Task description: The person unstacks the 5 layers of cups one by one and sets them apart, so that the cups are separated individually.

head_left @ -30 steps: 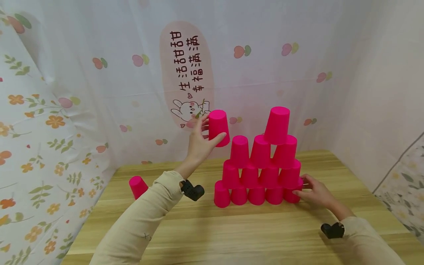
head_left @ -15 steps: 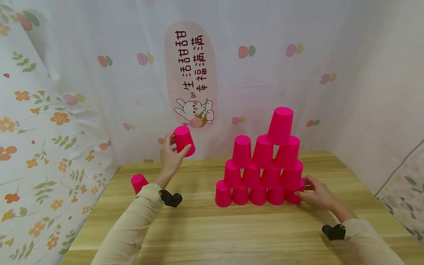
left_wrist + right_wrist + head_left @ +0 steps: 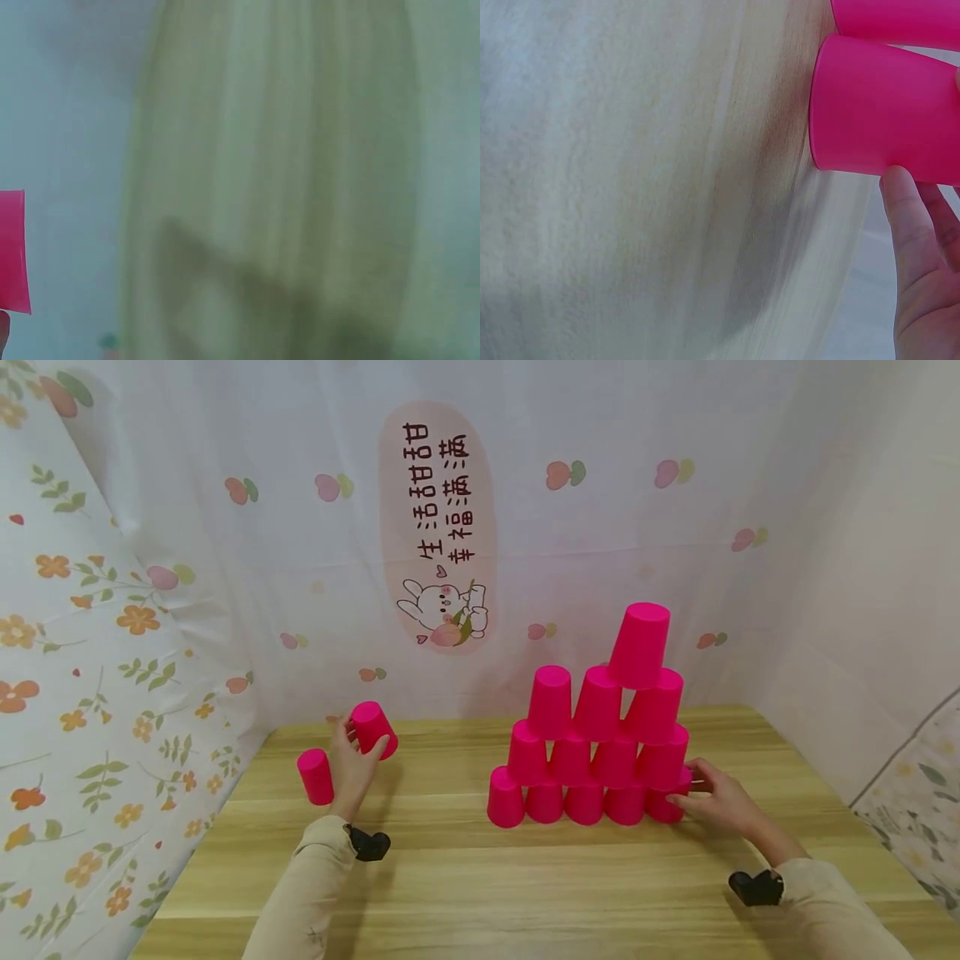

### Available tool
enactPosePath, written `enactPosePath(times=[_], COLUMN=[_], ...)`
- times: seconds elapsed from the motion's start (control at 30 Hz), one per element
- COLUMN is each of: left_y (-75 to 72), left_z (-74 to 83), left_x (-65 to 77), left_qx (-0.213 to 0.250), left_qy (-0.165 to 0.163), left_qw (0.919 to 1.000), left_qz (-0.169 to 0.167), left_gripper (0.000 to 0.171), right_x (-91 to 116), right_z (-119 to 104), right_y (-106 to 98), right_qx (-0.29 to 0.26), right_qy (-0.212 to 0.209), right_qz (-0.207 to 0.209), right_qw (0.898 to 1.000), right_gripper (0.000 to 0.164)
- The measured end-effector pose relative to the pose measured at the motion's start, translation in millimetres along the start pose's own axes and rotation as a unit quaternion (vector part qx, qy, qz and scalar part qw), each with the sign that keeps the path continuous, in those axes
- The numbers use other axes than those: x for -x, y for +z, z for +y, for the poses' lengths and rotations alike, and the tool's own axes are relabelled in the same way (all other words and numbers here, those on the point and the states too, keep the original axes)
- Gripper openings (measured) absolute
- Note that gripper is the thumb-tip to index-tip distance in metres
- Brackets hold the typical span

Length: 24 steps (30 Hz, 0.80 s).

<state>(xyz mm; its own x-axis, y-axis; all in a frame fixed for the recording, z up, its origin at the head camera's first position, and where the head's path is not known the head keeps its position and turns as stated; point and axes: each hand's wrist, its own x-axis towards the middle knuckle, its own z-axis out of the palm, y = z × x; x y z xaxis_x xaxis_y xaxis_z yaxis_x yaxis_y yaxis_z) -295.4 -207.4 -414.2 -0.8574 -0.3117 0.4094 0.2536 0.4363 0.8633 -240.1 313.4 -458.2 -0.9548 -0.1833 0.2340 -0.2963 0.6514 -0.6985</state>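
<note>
My left hand (image 3: 356,770) holds an upside-down pink cup (image 3: 372,729) tilted above the back left of the table, thumb in front and fingers behind. A sliver of this cup shows at the left edge of the left wrist view. Just left of the hand, another pink cup (image 3: 315,777) stands upside down. On the right rises a stepped wall of inverted pink cups (image 3: 572,762), with three in its third row and one top cup (image 3: 640,646) at the right. My right hand (image 3: 720,799) grips the rightmost bottom cup (image 3: 885,109), its thumb against the side.
The wooden table (image 3: 480,893) ends at the back against a white printed curtain (image 3: 315,560). More patterned cloth (image 3: 97,693) hangs at the left side. Black wrist cameras (image 3: 756,887) sit on both sleeves.
My left hand has carried its cup leftward and down, away from the cup wall to beside the lone cup. My right hand has stayed at the bottom right cup.
</note>
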Motion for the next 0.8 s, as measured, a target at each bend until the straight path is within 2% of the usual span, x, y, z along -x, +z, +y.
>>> enactPosePath(times=[0.13, 0.3, 0.57, 0.8], left_y=[-4.1, -7.4, -5.9, -3.5], left_z=[-18.8, -33.5, -42.3, -49.0], left_x=[6.4, 14.2, 22.3, 29.4], left_qx=[-0.027, -0.055, -0.083, -0.09], left_qy=[-0.029, -0.04, -0.051, -0.068], left_qw=[0.999, 0.9975, 0.9951, 0.9929], left_qz=[0.019, 0.017, 0.014, 0.036], left_gripper=[0.061, 0.059, 0.057, 0.056], right_x=[1, 1, 1, 1], right_z=[1, 2, 2, 2], right_y=[1, 1, 0, -1], right_qx=[0.0, 0.008, 0.002, 0.003], right_qy=[-0.008, -0.018, -0.009, -0.01], right_qz=[0.005, 0.01, 0.005, 0.007], right_qw=[1.0, 1.0, 1.0, 1.0], right_gripper=[0.041, 0.04, 0.04, 0.041])
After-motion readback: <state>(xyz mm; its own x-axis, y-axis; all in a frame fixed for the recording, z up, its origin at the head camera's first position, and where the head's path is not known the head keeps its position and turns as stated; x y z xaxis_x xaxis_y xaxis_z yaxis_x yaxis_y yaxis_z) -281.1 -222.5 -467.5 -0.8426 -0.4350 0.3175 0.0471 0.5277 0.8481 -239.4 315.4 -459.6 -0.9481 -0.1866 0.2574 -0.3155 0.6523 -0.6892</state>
